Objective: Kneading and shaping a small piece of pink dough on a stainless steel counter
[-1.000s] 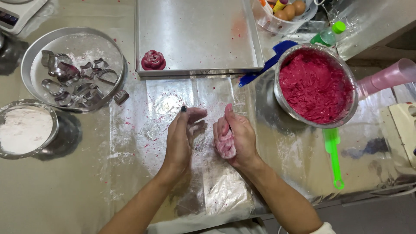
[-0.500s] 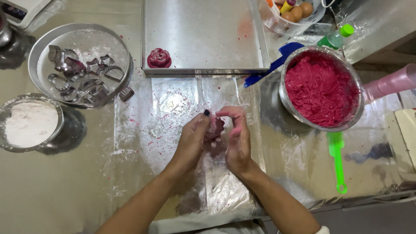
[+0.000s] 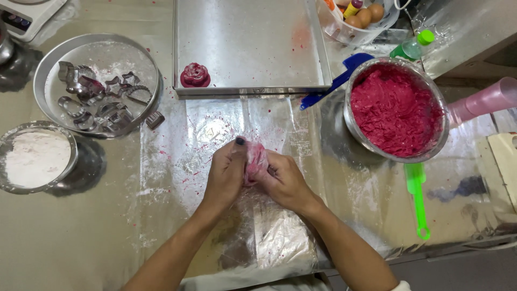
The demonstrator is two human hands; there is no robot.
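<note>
My left hand (image 3: 226, 175) and my right hand (image 3: 285, 182) press together around a small lump of pink-red dough (image 3: 255, 160), which shows between the thumbs and fingers. They hover over a floured sheet of clear plastic (image 3: 210, 129) on the worktop. A steel bowl (image 3: 353, 126) full of the same red dough (image 3: 396, 110) stands to the right. One shaped red dough piece (image 3: 195, 75) sits at the front left corner of a flat metal tray (image 3: 253, 37) behind my hands.
A round pan (image 3: 46, 73) holds several metal cutters (image 3: 97, 97) at the left. Below it stands a bowl of white flour (image 3: 33, 156). A green spatula (image 3: 417, 199), a blue spatula (image 3: 336, 81), a pink cup (image 3: 484, 99), a green-capped bottle (image 3: 413, 47) and a tub with eggs (image 3: 358, 19) lie to the right.
One second ago my hands were apart, the dough in the right one. They have closed together around the lump and stay clasped on it.
</note>
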